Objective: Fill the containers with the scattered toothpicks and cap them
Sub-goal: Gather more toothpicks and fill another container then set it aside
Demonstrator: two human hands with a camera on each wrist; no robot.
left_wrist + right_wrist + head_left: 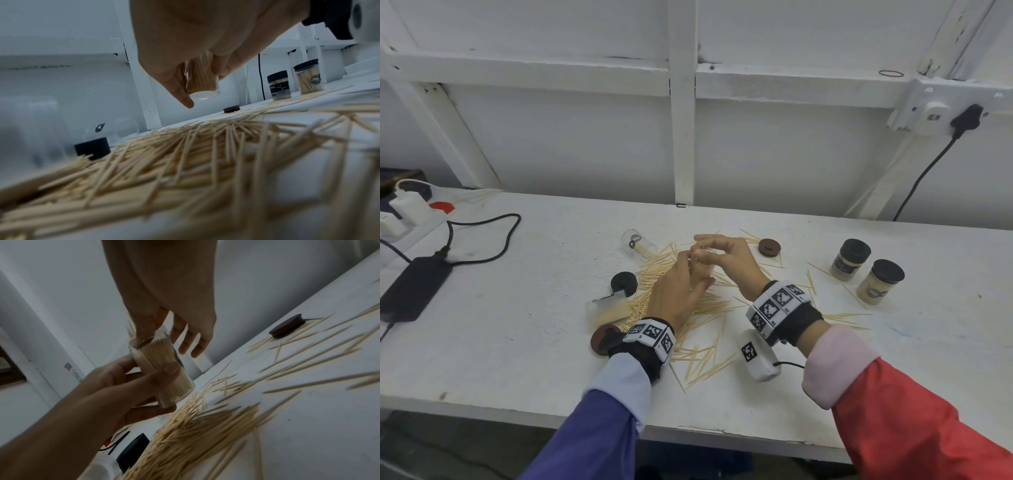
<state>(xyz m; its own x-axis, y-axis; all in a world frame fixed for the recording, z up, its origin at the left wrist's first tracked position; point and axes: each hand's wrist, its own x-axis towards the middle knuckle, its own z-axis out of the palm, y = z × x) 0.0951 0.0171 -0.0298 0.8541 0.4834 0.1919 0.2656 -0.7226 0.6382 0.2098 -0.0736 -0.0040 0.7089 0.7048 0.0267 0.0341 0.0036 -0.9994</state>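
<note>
While my left hand (pixel 115 386) curls its grip around a clear container (pixel 164 369) packed with upright toothpicks, lifted just above the desk (pixel 517 342), my right hand (pixel 722 255) pinches a few toothpicks at the container's open mouth, its other fingers loosely spread. Scattered toothpicks (pixel 688 308) cover the desk beneath both hands. Two capped containers (pixel 851 258) stand to the right, an empty one (pixel 638 241) lies behind, and a loose brown cap (pixel 769 246) sits nearby.
</note>
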